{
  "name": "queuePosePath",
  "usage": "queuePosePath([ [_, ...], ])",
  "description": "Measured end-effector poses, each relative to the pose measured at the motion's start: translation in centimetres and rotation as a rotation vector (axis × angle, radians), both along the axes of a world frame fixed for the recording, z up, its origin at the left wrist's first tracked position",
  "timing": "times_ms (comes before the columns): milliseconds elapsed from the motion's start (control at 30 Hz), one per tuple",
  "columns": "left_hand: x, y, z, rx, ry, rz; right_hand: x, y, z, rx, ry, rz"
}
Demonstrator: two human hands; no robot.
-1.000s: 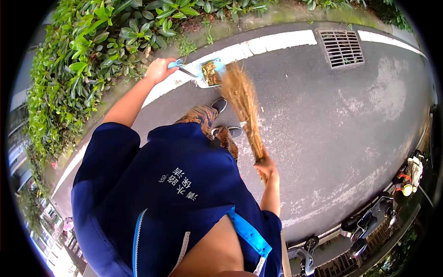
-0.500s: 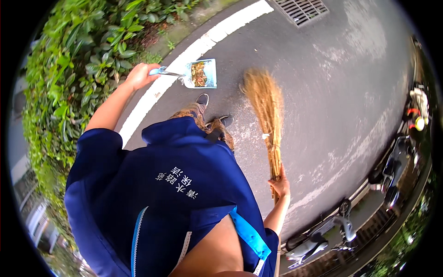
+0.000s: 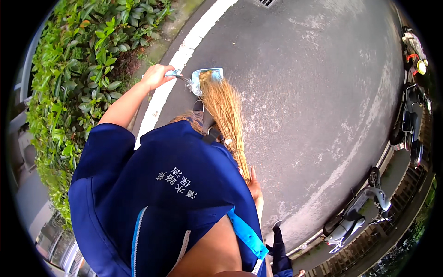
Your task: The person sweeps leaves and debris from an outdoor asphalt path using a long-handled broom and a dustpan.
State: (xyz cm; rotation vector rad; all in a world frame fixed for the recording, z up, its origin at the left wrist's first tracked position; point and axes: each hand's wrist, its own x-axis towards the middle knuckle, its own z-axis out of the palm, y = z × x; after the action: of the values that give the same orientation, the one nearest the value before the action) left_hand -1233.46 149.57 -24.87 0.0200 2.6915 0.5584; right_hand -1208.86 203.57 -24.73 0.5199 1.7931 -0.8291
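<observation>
Out to the left, my left hand (image 3: 158, 77) is closed around the handle of a light-blue dustpan (image 3: 195, 79). Yellow-brown leaves show in part inside the pan. A straw broom (image 3: 227, 111) slants from my right side, with its bristle tips over the pan's opening, hiding much of what lies in it. My right hand (image 3: 255, 188) grips the broom's stick, its fingers partly hidden behind my dark blue shirt. My shoe (image 3: 198, 105) stands just below the pan.
A leafy hedge (image 3: 69, 101) runs along the left, beside a white painted curb (image 3: 184, 51). Grey asphalt (image 3: 295, 115) spreads to the right. Parked scooters (image 3: 357, 214) line the far right edge. Another person (image 3: 280, 258) appears at the lower right. A drain grate (image 3: 266, 2) lies ahead.
The broom has swung left from the open asphalt, onto the dustpan, and my right hand has moved left with it. The dustpan has shifted slightly right. Another person has come into view.
</observation>
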Motion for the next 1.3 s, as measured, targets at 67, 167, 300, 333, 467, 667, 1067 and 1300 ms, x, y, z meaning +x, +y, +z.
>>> queuePosePath([
  [67,-0.3,-0.3,0.8,-0.032,-0.016,-0.001,-0.5,0.7,1.0,-0.057,0.088,-0.012],
  [167,-0.6,-1.0,2.1,-0.004,-0.03,0.216,-2.9,2.4,2.4,-0.104,0.211,-0.03],
  [300,-0.4,-3.1,2.2,-0.012,0.041,0.335,-7.9,3.8,1.6,-0.136,0.248,-0.192],
  [333,-0.8,-3.3,2.2,-0.011,0.05,0.332,-9.9,3.8,1.5,-0.094,0.249,-0.189],
  [467,-1.8,-5.1,0.9,0.014,0.11,0.392,-17.5,2.7,-1.1,0.02,0.406,-0.101],
  [667,-7.0,-7.4,-0.4,0.002,-0.002,0.419,-26.6,-4.2,-7.9,0.096,0.307,-0.155],
  [1067,-13.5,-13.8,-3.4,-0.04,0.05,0.268,-21.2,-10.4,-2.2,0.13,0.202,0.328],
  [1300,-12.3,-15.0,-4.8,0.1,0.12,0.276,-12.5,-10.1,8.3,0.204,0.101,0.114],
])
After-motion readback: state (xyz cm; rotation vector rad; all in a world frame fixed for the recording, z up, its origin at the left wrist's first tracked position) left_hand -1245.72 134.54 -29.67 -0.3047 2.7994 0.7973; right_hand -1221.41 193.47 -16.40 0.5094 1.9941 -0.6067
